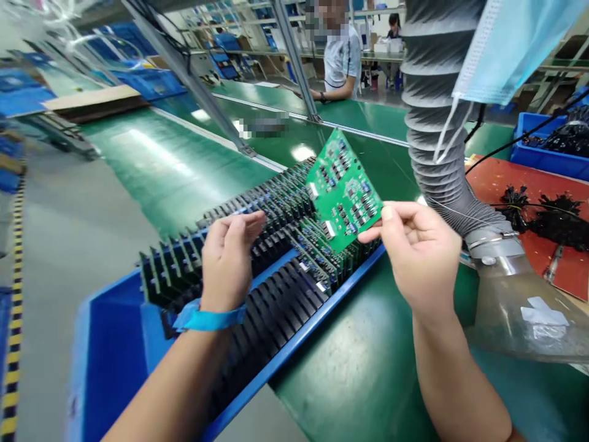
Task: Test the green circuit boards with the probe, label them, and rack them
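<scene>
Green board is pinched by its corner in my right hand above the blue rack, already lifted free, many boards still slotted, my left hand loosely curled, empty, over them.

Left forearm: bare, rising from the lower left corner of the view toward the centre
Left wrist: ringed by a blue wristband, back of the wrist toward the camera
Left hand: back facing the viewer, fingers curled forward and held close together, tips pointing up and right, nothing clasped
Right forearm: bare, entering from the lower right edge and angled up and left
Right hand: back toward the camera, knuckles uppermost, thumb and forefinger extended left and pressed together in a pinch
Spacing: the two hands well apart, at similar height
</scene>
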A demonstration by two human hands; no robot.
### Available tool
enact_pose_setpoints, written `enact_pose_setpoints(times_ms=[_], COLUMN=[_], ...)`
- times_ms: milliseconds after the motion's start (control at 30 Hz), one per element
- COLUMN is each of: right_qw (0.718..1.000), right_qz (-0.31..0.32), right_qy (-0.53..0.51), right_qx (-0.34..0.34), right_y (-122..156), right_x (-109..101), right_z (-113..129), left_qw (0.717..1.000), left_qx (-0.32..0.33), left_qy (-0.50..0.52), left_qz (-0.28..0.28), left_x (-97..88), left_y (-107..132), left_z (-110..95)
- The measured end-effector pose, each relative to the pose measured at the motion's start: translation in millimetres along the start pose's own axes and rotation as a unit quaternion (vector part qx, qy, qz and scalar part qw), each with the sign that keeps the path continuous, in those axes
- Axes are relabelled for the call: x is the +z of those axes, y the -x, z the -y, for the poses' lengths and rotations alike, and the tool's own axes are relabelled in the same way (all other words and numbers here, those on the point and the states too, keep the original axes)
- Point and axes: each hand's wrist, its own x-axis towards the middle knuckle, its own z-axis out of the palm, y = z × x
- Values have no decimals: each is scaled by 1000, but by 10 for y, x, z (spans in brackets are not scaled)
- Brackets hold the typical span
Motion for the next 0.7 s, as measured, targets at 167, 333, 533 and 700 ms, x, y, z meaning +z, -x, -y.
enact_pose_setpoints(times_ms=[167, 333, 533, 700], right_qw=[985, 913, 852, 872], right_qz=[155, 267, 354, 336], right_qy=[74, 292, 380, 355], right_qx=[1, -94, -59, -37], right_y=[387, 671, 738, 716], right_x=[313, 374, 351, 239], right_z=[-160, -369, -400, -344], left_qw=[999, 993, 979, 972], left_qx=[-29, -67, -116, -147], left_qy=[-12, -65, -92, -80], left_qz=[-30, 69, 142, 163], left_x=[-167, -89, 25, 57], left_y=[184, 295, 326, 269], left_z=[178, 189, 246, 270])
